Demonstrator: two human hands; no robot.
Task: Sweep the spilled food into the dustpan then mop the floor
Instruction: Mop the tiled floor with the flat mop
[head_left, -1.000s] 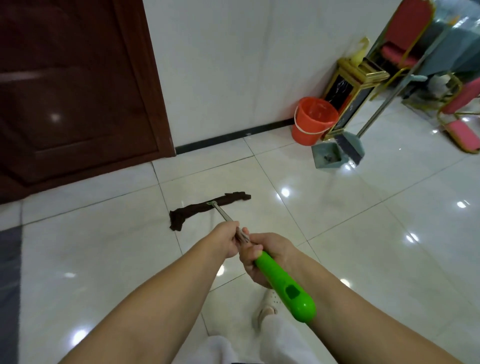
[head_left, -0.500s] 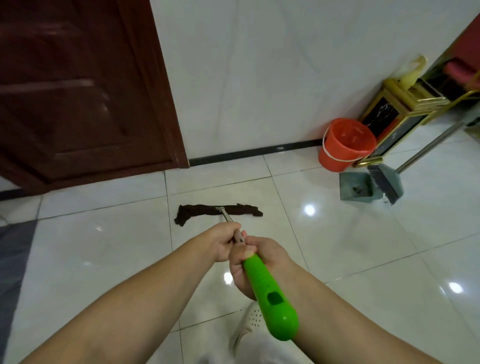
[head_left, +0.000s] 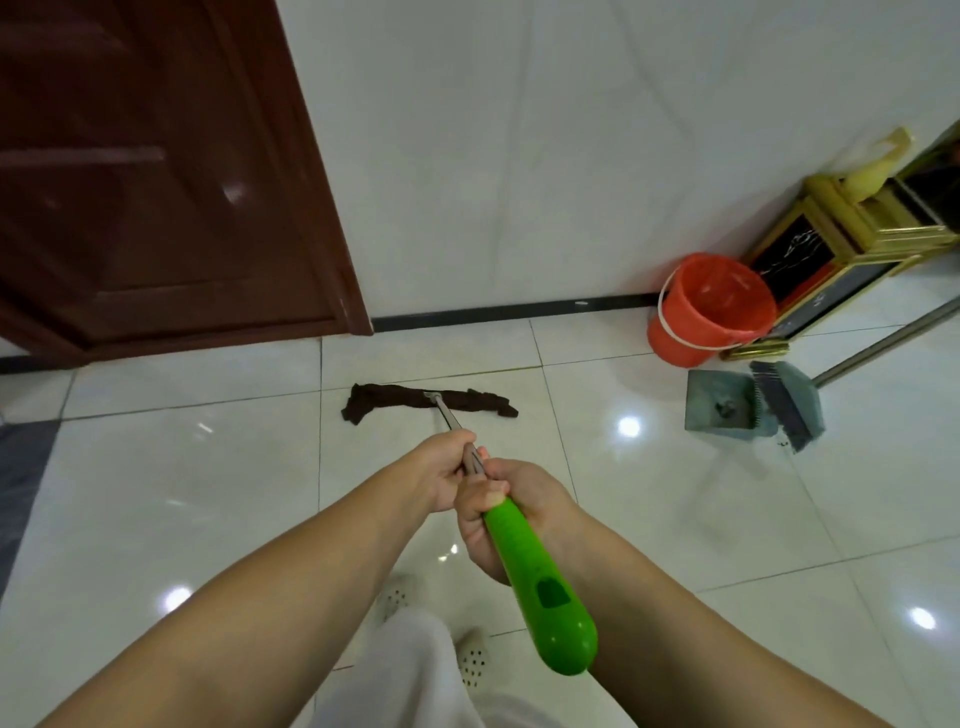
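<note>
Mop (head_left: 511, 525): you hold it in both hands at frame centre, shaft running up and away to the floor. Your left hand (head_left: 442, 474) has its fingers curled round the thin metal shaft. Your right hand (head_left: 506, 506) sits just below it, fingers wrapped round the top of the green handle; the two hands touch. The green handle's rounded end points toward lower centre. Dark brown mop cloth (head_left: 427, 402) lies flat on the white tiled floor (head_left: 156, 493), slightly above centre, spread crosswise, near the base of the dark wooden door (head_left: 156, 171) at upper left. Grey dustpan (head_left: 724, 408) sits at centre right with dark bits inside; a grey broom head (head_left: 789, 405) rests against its right edge. Orange bucket (head_left: 711, 306) stands above the dustpan, by the wall, touching a gold-framed bin (head_left: 831, 254).
</note>
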